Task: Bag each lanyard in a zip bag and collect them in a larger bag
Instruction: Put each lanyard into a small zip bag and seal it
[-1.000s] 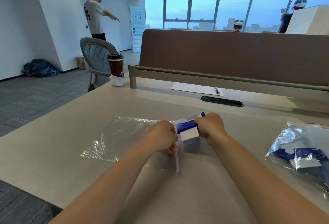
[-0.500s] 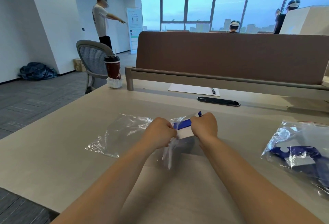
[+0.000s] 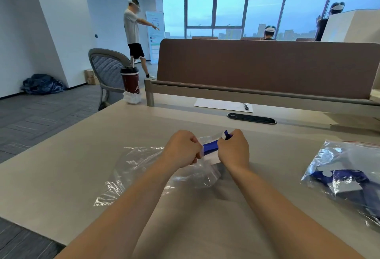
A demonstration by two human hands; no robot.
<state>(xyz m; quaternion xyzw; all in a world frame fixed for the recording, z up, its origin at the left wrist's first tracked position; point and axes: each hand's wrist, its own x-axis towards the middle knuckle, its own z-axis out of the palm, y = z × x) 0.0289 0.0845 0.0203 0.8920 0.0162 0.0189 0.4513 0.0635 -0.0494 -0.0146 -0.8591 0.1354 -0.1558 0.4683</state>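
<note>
Two hands are seen raised just above the table (image 3: 61,176), near each other but apart. The left hand (image 3: 182,148) is curled, with the edge of a small clear zip bag (image 3: 205,171) pinched at its fingertips. The right hand (image 3: 234,148) is clenched round one end of a folded blue lanyard (image 3: 210,148), and a blue loop sticks out above that fist. The lanyard is spanned between the two fists, with something white just below it. Clear film is seen above and below the lanyard. How far it is inside the zip bag cannot be told. The rest of the zip bag is draped down onto the table between the wrists.

A larger clear plastic bag (image 3: 131,168) is laid flat on the table, partly under the left forearm. Well apart on the right, a filled bag (image 3: 329,155) with a red seal line is laid on the table, and blue lanyards are seen inside it.

At the far side, a sheet of paper (image 3: 220,104) with a pen (image 3: 246,106) on it is placed below the brown partition (image 3: 267,65), with a dark cable slot (image 3: 251,118) just in front. A lidded cup (image 3: 130,81) is stood at the far left corner, with a mesh chair (image 3: 104,67) behind it. A person (image 3: 132,32) is stood further back, one arm out.
</note>
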